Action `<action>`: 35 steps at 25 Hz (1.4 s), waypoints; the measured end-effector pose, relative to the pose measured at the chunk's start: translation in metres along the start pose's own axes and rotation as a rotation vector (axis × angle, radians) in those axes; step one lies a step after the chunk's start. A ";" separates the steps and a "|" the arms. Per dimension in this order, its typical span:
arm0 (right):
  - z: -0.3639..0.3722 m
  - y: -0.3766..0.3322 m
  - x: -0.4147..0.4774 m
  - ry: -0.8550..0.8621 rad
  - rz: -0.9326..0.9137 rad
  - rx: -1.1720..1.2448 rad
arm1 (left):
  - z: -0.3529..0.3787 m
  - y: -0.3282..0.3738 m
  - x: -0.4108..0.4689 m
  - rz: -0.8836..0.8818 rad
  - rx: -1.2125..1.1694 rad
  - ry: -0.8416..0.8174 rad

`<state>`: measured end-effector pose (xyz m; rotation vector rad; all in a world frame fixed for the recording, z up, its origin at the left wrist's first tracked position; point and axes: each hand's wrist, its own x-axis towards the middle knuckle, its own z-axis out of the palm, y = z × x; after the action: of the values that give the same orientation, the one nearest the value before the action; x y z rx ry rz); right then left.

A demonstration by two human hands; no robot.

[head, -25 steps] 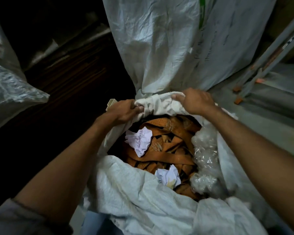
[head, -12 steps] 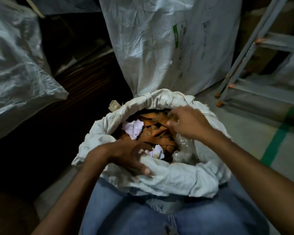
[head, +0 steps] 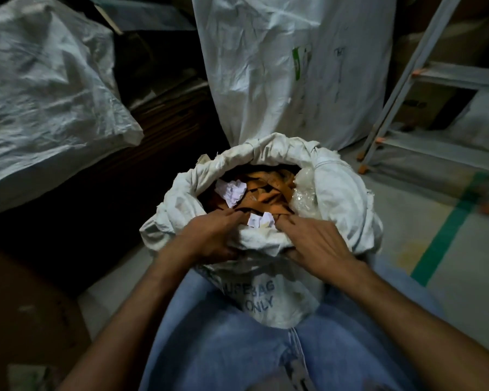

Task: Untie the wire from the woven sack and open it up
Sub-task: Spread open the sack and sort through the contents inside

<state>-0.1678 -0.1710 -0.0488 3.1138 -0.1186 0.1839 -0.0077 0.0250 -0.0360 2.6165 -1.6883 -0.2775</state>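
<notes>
Centrally, just below the middle of the frame, the woven sack (head: 340, 199) is seen standing upright on the floor (head: 401, 221), pressed between the person's knees in blue jeans (head: 223, 334). Its mouth is opened wide, and its top edge is rolled outward into a thick white rim all the way round. Dark printed letters, partly legible as "ONLY", are shown on the near wall of the sack, below the hands.

The near part of that rim is gripped by both hands. The left hand (head: 209, 238) is placed at the lower left of the opening, its fingers curled over the rolled edge into the mouth and its thumb tucked underneath. The right hand (head: 316, 244) is set just beside it at the lower right, fingers likewise hooked over the rim and pointed inward. A short stretch of bunched rim is left between the two hands.

Inside the sack, orange strips (head: 268, 193) are piled up, with crumpled white paper (head: 232, 190) lying on them at the left and clear plastic (head: 305, 190) bunched against the right wall. A smaller scrap of paper (head: 259, 220) is seen just beyond the fingertips.

Behind, at the upper middle, a tall white sack (head: 266, 66) is stood upright. Another bulky sack (head: 40, 94) fills the upper left, a metal ladder (head: 407, 80) is leaned at the upper right, and a green stripe (head: 446, 230) is painted across the floor at the right.
</notes>
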 end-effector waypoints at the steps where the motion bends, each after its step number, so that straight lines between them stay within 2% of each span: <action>1: 0.001 -0.003 0.007 0.030 -0.014 -0.043 | -0.006 -0.008 -0.003 -0.012 0.019 -0.098; 3: 0.009 -0.014 0.017 0.038 0.004 -0.097 | -0.017 -0.022 -0.006 -0.022 0.152 -0.140; 6: 0.015 -0.041 0.006 -0.018 0.067 -0.056 | 0.003 -0.017 -0.011 0.099 0.227 0.082; 8: 0.005 -0.052 -0.014 -0.229 0.082 -0.017 | 0.024 -0.010 -0.023 0.172 0.238 0.146; 10: -0.018 -0.042 -0.019 -0.498 0.011 0.154 | 0.032 -0.009 -0.029 0.217 0.219 0.213; 13: -0.037 -0.014 0.005 -0.620 0.077 0.530 | 0.014 0.003 -0.028 0.289 0.200 0.303; 16: -0.035 -0.008 0.023 -0.772 -0.025 0.598 | -0.007 0.026 -0.031 0.298 0.123 0.189; 18: -0.032 -0.015 0.018 -0.681 -0.103 0.479 | -0.022 0.029 -0.035 0.185 -0.103 -0.051; 20: -0.034 -0.025 0.007 -0.473 -0.113 0.280 | -0.034 0.027 -0.035 -0.036 -0.433 -0.345; 21: -0.032 -0.033 -0.002 -0.318 -0.110 0.171 | -0.037 0.028 -0.032 -0.154 -0.530 -0.333; 22: -0.030 -0.042 -0.011 -0.180 -0.093 0.071 | -0.034 0.028 -0.027 -0.278 -0.498 -0.183; 23: -0.026 -0.052 -0.020 -0.105 -0.069 0.016 | -0.030 0.027 -0.021 -0.430 -0.325 0.036; 24: -0.019 -0.061 -0.028 -0.064 -0.053 -0.011 | -0.025 0.028 -0.017 -0.591 -0.132 0.186; 25: -0.008 -0.067 -0.034 -0.047 -0.042 -0.020 | -0.019 0.027 -0.012 -0.722 -0.045 0.247; 26: 0.003 -0.070 -0.038 -0.049 -0.037 -0.023 | -0.013 0.021 -0.005 -0.821 -0.083 0.229; 29: 0.010 -0.076 -0.036 -0.080 -0.040 -0.048 | 0.009 0.002 0.011 -1.000 -0.409 0.098; 32: -0.002 -0.084 -0.022 -0.191 -0.020 0.012 | 0.029 -0.014 0.013 -1.061 -0.466 0.263; 35: -0.017 -0.083 0.008 -0.303 0.090 0.306 | 0.030 -0.033 0.005 -1.128 -0.654 0.392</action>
<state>-0.1559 -0.0884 -0.0324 3.4199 -0.2579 -0.2994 0.0196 0.0366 -0.0700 2.4973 0.1189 -0.2228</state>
